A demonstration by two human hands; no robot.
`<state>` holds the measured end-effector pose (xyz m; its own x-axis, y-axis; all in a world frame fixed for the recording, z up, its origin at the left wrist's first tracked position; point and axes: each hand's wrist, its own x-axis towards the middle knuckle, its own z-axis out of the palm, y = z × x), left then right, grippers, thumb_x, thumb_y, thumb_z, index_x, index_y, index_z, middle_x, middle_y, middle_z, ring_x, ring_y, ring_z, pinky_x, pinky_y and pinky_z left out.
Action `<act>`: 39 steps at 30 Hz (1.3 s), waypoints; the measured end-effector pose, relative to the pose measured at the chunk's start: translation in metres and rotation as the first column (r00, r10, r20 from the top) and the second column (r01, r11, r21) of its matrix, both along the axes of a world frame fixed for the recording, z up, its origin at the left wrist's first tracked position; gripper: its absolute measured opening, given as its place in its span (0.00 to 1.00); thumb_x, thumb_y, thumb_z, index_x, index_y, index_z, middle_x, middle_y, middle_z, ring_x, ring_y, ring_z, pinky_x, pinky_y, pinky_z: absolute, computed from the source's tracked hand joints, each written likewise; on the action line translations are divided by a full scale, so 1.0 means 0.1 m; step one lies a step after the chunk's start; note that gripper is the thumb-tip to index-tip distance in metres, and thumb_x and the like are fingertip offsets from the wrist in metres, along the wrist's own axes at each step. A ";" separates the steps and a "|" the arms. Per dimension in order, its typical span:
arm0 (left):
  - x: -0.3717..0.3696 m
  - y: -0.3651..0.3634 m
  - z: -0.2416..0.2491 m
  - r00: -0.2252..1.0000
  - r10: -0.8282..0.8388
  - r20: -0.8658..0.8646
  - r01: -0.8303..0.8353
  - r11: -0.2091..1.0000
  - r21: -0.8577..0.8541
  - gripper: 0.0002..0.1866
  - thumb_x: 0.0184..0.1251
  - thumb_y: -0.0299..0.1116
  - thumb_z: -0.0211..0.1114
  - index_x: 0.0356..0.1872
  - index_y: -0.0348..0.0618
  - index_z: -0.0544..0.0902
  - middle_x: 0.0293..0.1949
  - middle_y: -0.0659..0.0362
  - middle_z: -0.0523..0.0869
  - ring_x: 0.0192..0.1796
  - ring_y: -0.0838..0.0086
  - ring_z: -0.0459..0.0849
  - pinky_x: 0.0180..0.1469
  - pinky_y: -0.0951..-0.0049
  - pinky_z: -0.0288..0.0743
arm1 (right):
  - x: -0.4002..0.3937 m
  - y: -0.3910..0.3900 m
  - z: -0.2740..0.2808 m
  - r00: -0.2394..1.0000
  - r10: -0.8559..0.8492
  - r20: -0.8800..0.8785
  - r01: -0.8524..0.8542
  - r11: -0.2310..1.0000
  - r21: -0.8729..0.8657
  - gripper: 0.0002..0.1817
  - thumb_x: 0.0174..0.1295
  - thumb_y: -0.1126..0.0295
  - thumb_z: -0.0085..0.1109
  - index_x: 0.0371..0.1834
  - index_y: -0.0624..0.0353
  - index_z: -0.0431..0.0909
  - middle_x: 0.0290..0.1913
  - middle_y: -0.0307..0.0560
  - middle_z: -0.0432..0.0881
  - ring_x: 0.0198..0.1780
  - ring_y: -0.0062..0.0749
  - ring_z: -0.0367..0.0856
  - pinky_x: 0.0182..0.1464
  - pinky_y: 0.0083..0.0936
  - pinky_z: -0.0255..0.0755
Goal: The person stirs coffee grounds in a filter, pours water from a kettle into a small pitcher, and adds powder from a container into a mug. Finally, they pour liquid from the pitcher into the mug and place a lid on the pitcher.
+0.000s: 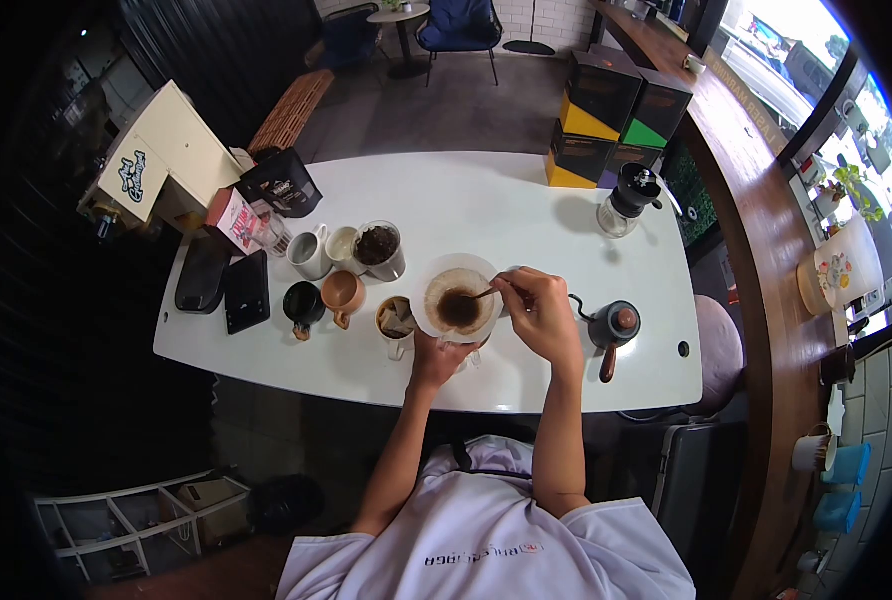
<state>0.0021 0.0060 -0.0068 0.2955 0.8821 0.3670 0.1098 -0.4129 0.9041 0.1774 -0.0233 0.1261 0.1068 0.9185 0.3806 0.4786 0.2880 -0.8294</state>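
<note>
Left hand (436,358) grasps the base under the paper-filter dripper (457,300), just left of the kettle (614,328); right hand (541,312) pinches a spoon (484,294) in the grounds; best stirred gently, dripper steadied.

A: Any readable text?
B: Hardly. White shirt (486,540) of the person has dark lettering w/ a small red mark, but upside down, too small to read.
A: Elsewhere?
B: Cream box (161,150), far left of the white table (526,200), carries a dark script logo, illegible. Pink packet (234,218) beside it: print too blurred.
</note>
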 end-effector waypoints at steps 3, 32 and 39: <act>0.02 -0.03 0.07 0.998 0.006 0.070 -0.001 0.998 -0.061 0.36 0.47 0.27 0.83 0.58 0.34 0.75 0.54 0.51 0.83 0.55 0.65 0.84 0.59 0.64 0.79 | -0.01 0.01 -0.01 1.000 -0.011 -0.029 0.012 0.999 0.031 0.06 0.64 0.78 0.61 0.37 0.70 0.85 0.25 0.50 0.81 0.21 0.25 0.74 0.26 0.23 0.67; 0.02 -0.04 0.04 0.997 -0.025 0.079 0.032 0.996 -0.087 0.36 0.49 0.23 0.81 0.60 0.34 0.71 0.55 0.53 0.81 0.56 0.68 0.83 0.59 0.66 0.79 | -0.03 -0.01 0.07 0.968 -0.165 -0.188 0.117 0.963 -0.241 0.11 0.63 0.74 0.58 0.30 0.74 0.84 0.13 0.47 0.77 0.12 0.22 0.73 0.20 0.24 0.68; 0.02 -0.04 0.06 0.996 -0.006 0.093 0.014 0.996 -0.087 0.35 0.48 0.25 0.81 0.58 0.35 0.73 0.53 0.54 0.82 0.54 0.68 0.84 0.57 0.67 0.79 | 0.01 0.04 -0.04 0.911 -0.180 -0.370 0.088 0.964 -0.252 0.13 0.65 0.73 0.57 0.30 0.76 0.83 0.13 0.45 0.78 0.12 0.22 0.74 0.18 0.22 0.69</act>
